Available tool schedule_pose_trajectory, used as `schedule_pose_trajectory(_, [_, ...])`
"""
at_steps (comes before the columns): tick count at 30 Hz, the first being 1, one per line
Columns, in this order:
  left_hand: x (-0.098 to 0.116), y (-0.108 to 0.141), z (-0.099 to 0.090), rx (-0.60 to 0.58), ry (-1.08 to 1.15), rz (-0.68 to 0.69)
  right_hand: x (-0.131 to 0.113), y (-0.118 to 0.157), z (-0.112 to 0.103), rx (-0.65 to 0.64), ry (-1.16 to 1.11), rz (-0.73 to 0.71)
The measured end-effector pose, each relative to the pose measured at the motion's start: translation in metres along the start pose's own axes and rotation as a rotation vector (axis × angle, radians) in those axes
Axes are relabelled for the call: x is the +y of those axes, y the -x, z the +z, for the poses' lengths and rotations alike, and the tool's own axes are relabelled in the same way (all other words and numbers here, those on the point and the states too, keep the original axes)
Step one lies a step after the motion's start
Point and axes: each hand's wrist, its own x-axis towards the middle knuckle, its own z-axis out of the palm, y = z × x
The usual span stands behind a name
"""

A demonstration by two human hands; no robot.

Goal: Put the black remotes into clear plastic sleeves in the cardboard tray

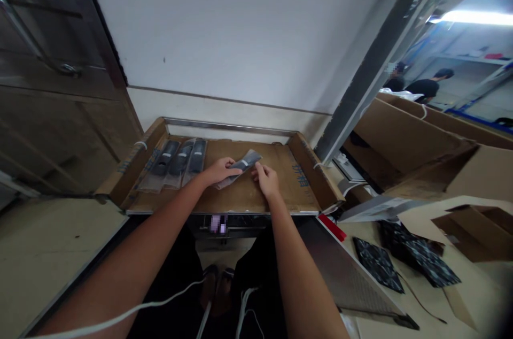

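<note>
Gripping is done by the left hand, which has its thumb on top of a clear bag with something dark inside; for the right hand, bent fingers are at the far end of this bag, and I cannot tell if they pinch the plastic or are only very near to it. Going from the left, three similar bags lie side by side on the cardboard sheet, then comes the held bag, slanting between the two hands above the middle of the sheet, and farther right is a bare part, before the raised cardboard edge. To handle the bag well, I think the left hand should press lightly, so the film does not crease, while the right hand takes only the loose plastic at the end and smooths it flat. Hard to make out are several points: the left fingers cover the bag's near side, its underside is not visible, the dark content is too blurred to name, and the big box at right is cut off by the border of the view.
</note>
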Motion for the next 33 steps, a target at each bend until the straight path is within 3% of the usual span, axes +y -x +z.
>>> schedule_pose_trajectory(5, [-0.007, 0.008, 0.005, -0.208, 0.166, 0.183, -0.004, -0.004, -0.007, 0.024, -0.347, 0.153])
schedule_pose_trajectory(13, [-0.015, 0.010, 0.012, -0.133, 0.146, 0.285, -0.002, 0.000, -0.014, 0.182, -0.502, 0.144])
schedule_pose_trajectory(17, [-0.020, 0.008, 0.011, -0.088, 0.143, 0.326, -0.012, -0.007, -0.019, 0.232, -0.454, 0.105])
schedule_pose_trajectory(22, [-0.020, 0.010, 0.012, -0.015, 0.168, 0.322, -0.048, -0.025, -0.024, 0.134, -0.134, -0.085])
schedule_pose_trajectory(26, [-0.020, 0.011, 0.013, 0.027, 0.217, 0.324, -0.082, -0.032, -0.012, 0.057, 0.087, -0.299])
schedule_pose_trajectory(33, [-0.022, 0.007, 0.008, 0.080, 0.262, 0.273, -0.106, -0.034, 0.019, -0.060, -0.273, -0.158])
